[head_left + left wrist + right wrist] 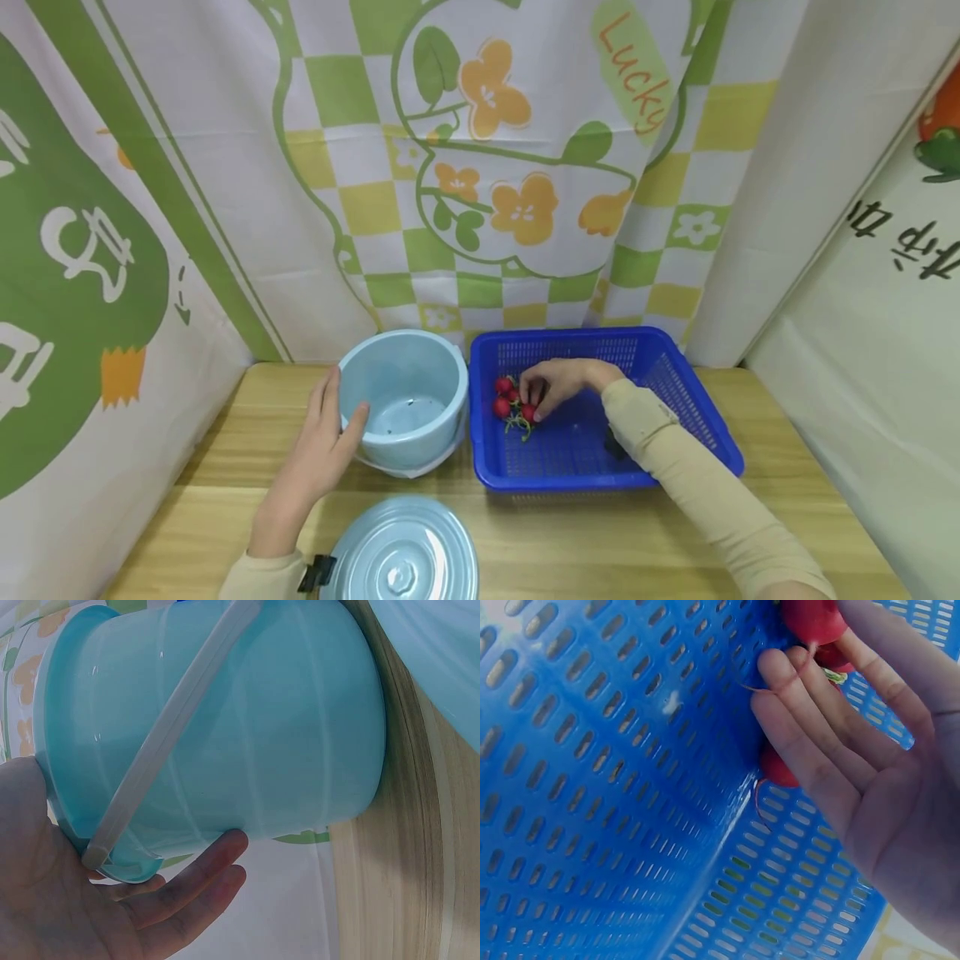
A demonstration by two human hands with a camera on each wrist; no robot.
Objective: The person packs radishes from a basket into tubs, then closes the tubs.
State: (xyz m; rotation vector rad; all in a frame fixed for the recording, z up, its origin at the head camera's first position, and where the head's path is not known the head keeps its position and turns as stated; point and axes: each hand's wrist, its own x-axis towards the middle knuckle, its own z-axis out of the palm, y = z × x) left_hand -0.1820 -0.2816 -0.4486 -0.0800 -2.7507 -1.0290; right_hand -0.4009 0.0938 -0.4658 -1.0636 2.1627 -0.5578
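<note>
My left hand holds the rim of a light blue bucket, thumb over the inner side and fingers along the outside. In the left wrist view, the bucket's pale handle slants across its wall. My right hand reaches into a blue slotted basket and pinches a small red radish between thumb and fingers. Several other radishes with green stems lie beside it at the basket's left. The right wrist view shows a radish with a thin root at my fingertips, and another beyond my fingers.
A light blue lid lies on the wooden table in front of the bucket. Bucket and basket stand side by side near the patterned curtain at the back. Printed cloth hangs at the left side.
</note>
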